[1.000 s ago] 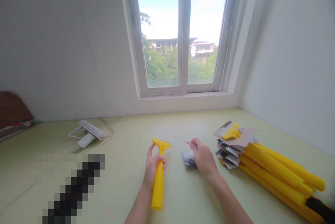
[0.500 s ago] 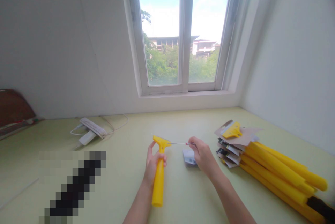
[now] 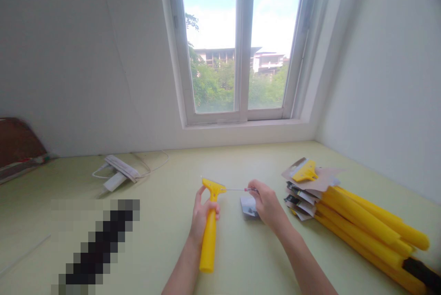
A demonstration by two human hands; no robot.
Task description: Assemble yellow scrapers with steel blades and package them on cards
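My left hand (image 3: 202, 216) is closed around the neck of a yellow scraper (image 3: 207, 244), its head pointing away from me and its thick handle toward me. In my right hand (image 3: 264, 201) is a screwdriver (image 3: 237, 190), gripped at the handle. Its thin shaft runs level to the left, and the tip meets the right side of the scraper's head. My right fingers hide most of the screwdriver handle. Partly behind my right hand, a small flat grey-white pack (image 3: 248, 207) lies on the table.
Several yellow scrapers (image 3: 368, 221) with cardboard sleeves are piled at the right, one yellow scraper head (image 3: 305, 172) on top. A white power strip (image 3: 121, 167) with plugs and cables sits back left. A brown object (image 3: 20, 143) stands far left; a dark pixelated patch covers the front left.
Almost nothing differs. Both hands, the scraper and the screwdriver stay in nearly the same place.
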